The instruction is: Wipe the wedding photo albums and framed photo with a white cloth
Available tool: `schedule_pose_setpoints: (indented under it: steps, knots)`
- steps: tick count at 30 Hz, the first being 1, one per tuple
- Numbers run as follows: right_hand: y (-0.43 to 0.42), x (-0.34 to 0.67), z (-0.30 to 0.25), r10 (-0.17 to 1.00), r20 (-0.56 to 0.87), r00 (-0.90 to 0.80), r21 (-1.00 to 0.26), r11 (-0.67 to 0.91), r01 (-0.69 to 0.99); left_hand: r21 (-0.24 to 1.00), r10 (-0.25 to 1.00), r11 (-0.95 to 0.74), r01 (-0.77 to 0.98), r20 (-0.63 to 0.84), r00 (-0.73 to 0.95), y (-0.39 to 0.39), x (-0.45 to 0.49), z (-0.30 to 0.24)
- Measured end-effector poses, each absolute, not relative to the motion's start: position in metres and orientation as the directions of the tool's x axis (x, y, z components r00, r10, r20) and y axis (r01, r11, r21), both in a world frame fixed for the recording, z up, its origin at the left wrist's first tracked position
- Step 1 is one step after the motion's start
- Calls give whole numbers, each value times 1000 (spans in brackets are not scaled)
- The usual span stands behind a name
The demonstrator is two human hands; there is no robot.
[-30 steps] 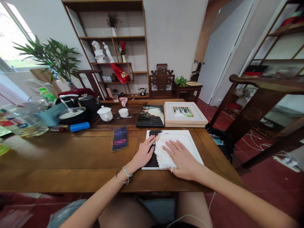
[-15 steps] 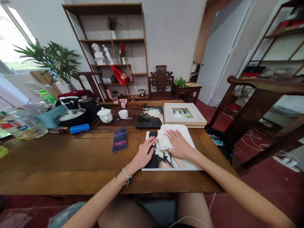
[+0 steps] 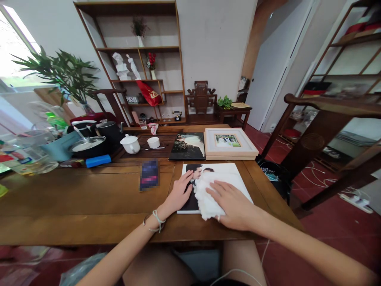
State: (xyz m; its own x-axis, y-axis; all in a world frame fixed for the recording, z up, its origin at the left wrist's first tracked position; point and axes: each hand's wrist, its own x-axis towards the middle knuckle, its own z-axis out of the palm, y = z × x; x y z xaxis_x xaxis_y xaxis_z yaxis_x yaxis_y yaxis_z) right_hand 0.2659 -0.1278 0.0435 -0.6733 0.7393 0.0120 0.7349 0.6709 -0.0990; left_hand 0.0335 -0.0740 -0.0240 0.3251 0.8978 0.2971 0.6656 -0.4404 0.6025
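Note:
A wedding photo panel [image 3: 190,204] with a white edge lies flat near the front of the wooden table. My right hand [image 3: 233,200] presses a bunched white cloth [image 3: 206,198] onto it, fingers laid over the cloth. The cloth covers the middle and lower part of the picture. On the panel's left side rests my left hand [image 3: 180,192], its fingers stretched out and holding nothing. Behind the panel lie a dark photo panel [image 3: 186,147] and a light wooden picture frame [image 3: 230,153], side by side.
Left of the panel is a dark blurred-out item [image 3: 149,174]. Farther back stand a white lidded cup [image 3: 130,143], a small white cup [image 3: 153,142], a black kettle [image 3: 108,133] and a blue block [image 3: 98,160]. A wooden chair [image 3: 309,139] stands at right.
My right hand has drawn the white cloth toward me, down the panel, uncovering the heads in the picture. My left hand has stayed in place.

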Motion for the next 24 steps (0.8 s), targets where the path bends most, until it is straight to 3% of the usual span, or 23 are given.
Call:
schedule_pose_setpoints:
  steps: [12,17,24]
  knots:
    - [-33,271,21,776,235,-585,-26,606,795,597,903,-430,678,281,325,-74,34,-23]
    - [-67,266,32,733,202,-649,-26,667,745,605,909,-418,678,272,317,-74,33,-24]
    - [-116,266,47,745,128,-655,-150,668,729,607,902,-430,668,268,337,-75,33,-22]
